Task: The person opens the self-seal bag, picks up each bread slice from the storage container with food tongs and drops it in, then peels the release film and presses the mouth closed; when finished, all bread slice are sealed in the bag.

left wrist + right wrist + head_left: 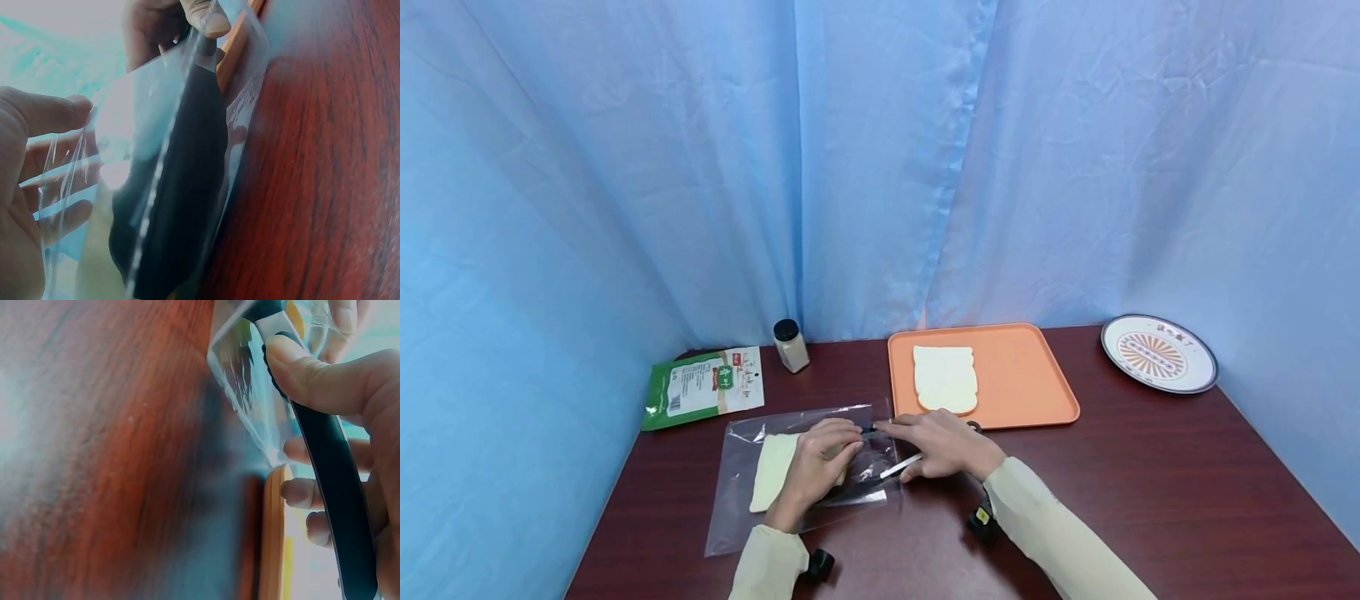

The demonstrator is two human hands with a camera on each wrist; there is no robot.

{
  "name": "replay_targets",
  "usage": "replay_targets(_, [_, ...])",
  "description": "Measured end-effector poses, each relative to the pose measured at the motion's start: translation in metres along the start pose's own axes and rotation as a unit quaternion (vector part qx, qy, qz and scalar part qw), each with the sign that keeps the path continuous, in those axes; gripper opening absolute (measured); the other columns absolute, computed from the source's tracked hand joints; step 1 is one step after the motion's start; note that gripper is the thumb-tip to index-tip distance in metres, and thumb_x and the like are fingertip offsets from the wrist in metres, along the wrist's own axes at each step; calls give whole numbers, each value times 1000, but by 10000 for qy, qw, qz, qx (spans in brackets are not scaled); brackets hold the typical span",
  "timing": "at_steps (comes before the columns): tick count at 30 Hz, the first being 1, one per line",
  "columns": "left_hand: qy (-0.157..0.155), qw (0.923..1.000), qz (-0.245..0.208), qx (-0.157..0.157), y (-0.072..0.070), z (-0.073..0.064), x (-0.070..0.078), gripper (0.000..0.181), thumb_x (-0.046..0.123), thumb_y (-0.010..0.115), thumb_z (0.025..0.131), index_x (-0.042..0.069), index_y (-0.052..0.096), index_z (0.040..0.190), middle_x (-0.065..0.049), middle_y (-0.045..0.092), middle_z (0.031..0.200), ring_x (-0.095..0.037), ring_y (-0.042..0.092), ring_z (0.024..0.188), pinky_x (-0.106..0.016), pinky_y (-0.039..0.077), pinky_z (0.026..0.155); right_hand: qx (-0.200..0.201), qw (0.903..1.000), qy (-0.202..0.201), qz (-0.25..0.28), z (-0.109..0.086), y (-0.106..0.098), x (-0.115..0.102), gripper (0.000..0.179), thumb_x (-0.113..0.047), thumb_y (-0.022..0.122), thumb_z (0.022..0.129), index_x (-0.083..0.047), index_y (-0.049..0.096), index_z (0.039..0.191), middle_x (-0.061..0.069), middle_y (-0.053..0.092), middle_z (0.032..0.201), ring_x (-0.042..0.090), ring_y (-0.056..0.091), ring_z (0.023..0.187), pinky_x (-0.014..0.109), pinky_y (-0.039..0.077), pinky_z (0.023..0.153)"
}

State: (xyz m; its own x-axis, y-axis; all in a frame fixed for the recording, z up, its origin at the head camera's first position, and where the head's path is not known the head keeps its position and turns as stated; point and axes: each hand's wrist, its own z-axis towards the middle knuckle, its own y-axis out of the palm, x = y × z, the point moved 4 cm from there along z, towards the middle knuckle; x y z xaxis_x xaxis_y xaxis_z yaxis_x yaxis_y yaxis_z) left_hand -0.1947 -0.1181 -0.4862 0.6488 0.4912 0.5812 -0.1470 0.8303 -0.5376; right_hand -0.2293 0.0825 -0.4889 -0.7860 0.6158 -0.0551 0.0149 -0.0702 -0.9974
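A clear plastic bag lies on the table with a white slice of bread in it. At its right, open end, my left hand pinches the film between thumb and fingers. My right hand holds black-handled tongs, thumb on one arm and fingers at the other side. In the left wrist view, a broad black tong head shows through the film, inside the bag's mouth. Whether the tongs touch the bread is hidden by my left hand.
Behind the tongs is an orange tray bearing another bread slice. A green-and-white packet and a black-lidded jar stand at the back left. A patterned plate sits at the back right, near the blue curtain.
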Motion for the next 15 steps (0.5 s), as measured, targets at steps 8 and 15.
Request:
replay_targets(8, [-119,9999,77,-99,0,0,-1,7,3,80,81,5,80,88,-7,78,95,-23,73,98,-42,59,89,-409,9989,174,-171,9,-5,-2,92,-70,72,76,-23,45,151,7,62,140,23,72,98,40,60,84])
replay_targets(15, [-189,9996,132,-130,1,-1,-3,8,5,80,81,5,80,89,-6,78,96,-23,73,98,-43,59,89,-430,9987,269,-67,8,-11,-4,98,-71,74,70,-22,46,150,6,64,136,22,71,102,41,60,79])
